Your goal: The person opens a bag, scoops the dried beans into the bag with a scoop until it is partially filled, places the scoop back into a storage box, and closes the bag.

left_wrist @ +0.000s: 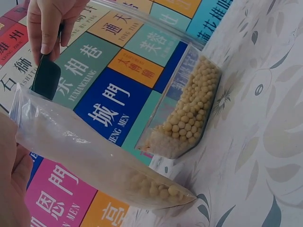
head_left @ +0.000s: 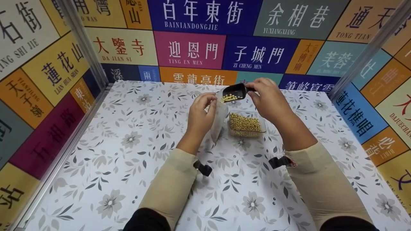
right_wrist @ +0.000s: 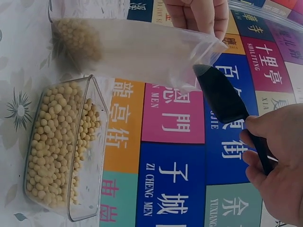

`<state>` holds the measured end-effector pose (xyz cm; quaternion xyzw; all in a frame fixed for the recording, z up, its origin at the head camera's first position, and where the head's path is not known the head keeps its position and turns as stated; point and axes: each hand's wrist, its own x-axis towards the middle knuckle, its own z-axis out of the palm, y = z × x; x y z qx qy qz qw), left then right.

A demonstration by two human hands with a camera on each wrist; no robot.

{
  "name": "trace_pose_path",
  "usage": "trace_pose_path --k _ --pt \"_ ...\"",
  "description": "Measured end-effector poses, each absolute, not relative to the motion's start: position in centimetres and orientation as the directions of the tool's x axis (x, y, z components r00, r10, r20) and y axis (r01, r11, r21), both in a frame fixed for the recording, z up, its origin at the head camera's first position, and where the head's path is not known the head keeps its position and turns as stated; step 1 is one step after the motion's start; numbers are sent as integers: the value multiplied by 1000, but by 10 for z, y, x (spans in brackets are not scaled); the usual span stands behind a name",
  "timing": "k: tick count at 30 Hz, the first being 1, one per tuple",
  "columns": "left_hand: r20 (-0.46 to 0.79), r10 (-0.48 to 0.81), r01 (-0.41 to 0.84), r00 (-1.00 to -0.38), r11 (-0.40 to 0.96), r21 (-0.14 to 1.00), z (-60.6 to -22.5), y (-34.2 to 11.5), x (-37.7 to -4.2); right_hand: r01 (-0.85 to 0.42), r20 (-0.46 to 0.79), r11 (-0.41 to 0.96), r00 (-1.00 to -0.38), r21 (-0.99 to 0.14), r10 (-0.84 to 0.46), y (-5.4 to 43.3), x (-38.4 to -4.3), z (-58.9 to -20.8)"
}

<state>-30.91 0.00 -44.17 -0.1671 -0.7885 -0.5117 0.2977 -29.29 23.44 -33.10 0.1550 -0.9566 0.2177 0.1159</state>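
Observation:
A translucent plastic bag [left_wrist: 90,142] hangs upright from my left hand [head_left: 201,110], which pinches it near its top edge. Soybeans [left_wrist: 156,187] lie in the bag's bottom corner. My right hand [head_left: 266,96] grips the handle of a black scoop [head_left: 236,91], tilted toward the bag with soybeans in it. In the right wrist view the scoop's tip [right_wrist: 203,71] is right at the bag's mouth. Below the scoop, on the table, stands a clear rectangular container [head_left: 247,133] holding many more soybeans [right_wrist: 54,146].
A white tablecloth with grey flowers and leaves [head_left: 128,138] covers the table. Colourful panels with Chinese lettering [head_left: 192,48] rise behind and on both sides, joined by clear corner strips [head_left: 85,41]. Each sleeve carries a black wrist strap [head_left: 203,168].

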Motion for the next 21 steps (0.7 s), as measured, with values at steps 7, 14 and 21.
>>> trace_pose_path --k 7,14,21 --pt "652 -42 581 -757 411 702 -443 -1 -310 -348 304 856 -922 -383 -239 235 -291 -332" --pt "656 -39 580 -754 430 692 -443 -1 -309 -311 277 842 -939 -440 -202 248 -291 -336" --pt "651 -35 571 -758 446 689 -444 -1 -309 -237 213 818 -966 -524 -143 279 -289 -350"
